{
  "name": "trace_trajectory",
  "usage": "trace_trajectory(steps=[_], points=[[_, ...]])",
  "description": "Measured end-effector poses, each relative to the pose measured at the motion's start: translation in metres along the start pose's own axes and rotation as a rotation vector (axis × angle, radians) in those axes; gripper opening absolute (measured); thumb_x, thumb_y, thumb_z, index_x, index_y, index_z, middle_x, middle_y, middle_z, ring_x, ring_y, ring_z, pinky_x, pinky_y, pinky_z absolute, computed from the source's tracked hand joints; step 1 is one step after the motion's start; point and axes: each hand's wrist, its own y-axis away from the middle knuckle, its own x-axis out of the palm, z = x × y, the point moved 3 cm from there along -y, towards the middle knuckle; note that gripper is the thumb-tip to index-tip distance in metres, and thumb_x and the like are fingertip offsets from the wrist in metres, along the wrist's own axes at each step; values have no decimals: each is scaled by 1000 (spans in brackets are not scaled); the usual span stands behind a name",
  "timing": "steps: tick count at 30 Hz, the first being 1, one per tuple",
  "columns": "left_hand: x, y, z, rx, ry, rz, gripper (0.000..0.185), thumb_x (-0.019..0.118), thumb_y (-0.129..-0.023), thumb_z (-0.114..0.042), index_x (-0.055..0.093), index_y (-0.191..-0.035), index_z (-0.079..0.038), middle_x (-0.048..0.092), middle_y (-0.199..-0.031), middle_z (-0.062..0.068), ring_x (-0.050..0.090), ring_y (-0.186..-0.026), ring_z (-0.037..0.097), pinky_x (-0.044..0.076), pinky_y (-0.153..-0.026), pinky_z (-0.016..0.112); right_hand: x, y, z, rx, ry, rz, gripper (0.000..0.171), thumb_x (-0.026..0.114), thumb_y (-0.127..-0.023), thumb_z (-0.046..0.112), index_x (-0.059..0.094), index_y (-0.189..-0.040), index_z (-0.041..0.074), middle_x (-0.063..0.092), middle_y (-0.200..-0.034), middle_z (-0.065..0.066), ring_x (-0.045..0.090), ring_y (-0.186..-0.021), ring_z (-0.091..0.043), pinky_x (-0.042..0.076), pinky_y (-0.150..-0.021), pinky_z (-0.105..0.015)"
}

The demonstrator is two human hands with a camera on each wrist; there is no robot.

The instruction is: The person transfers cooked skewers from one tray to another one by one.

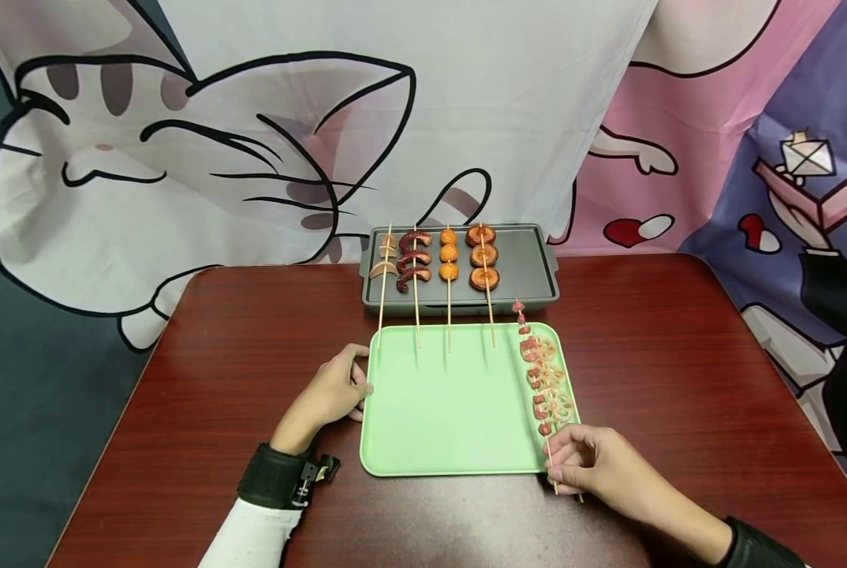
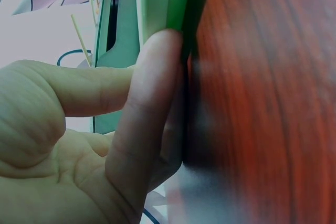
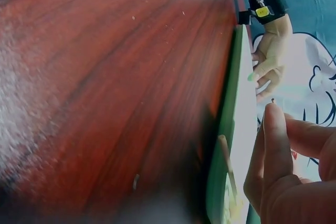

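Observation:
My left hand (image 1: 331,390) holds the left edge of a light green tray (image 1: 452,418), its fingertips at the rim. In the left wrist view a fingertip presses against the tray's side (image 2: 157,3). My right hand (image 1: 594,465) pinches the bare stick end of a skewer of small red meat pieces (image 1: 530,351), over the tray's right side. Right beside it, a skewer of pale ring-shaped slices (image 1: 558,406) lies along the tray's right edge, its stick end (image 3: 226,153) sticking out past the near rim.
A grey baking pan (image 1: 523,260) stands behind the tray. Across it lie a skewer with pale pieces (image 1: 383,269), one with dark red curled pieces (image 1: 413,257), one with orange balls (image 1: 448,252) and one with brown round slices (image 1: 483,255). A printed curtain (image 1: 509,102) hangs behind the brown table (image 1: 253,315).

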Motion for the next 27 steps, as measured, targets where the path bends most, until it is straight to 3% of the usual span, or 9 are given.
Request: trace_trajectory(steps=[20, 27], points=[[0, -1, 2, 0, 0, 3, 60, 63, -97, 5, 38, -151, 0, 57, -90, 15, 63, -64, 24, 63, -55, 36, 2, 2, -8, 136, -68, 43, 26, 74, -90, -4, 63, -108, -18, 72, -91, -14, 73, -79, -12, 66, -73, -30], [0, -2, 2, 7, -6, -5, 59, 63, -96, 6, 39, -150, 1, 56, -89, 15, 63, -63, 23, 63, -55, 36, -3, -1, -8, 153, -102, 66, 29, 74, -90, -4, 62, -110, -21, 73, -94, -21, 74, -80, -14, 66, -73, -29]])
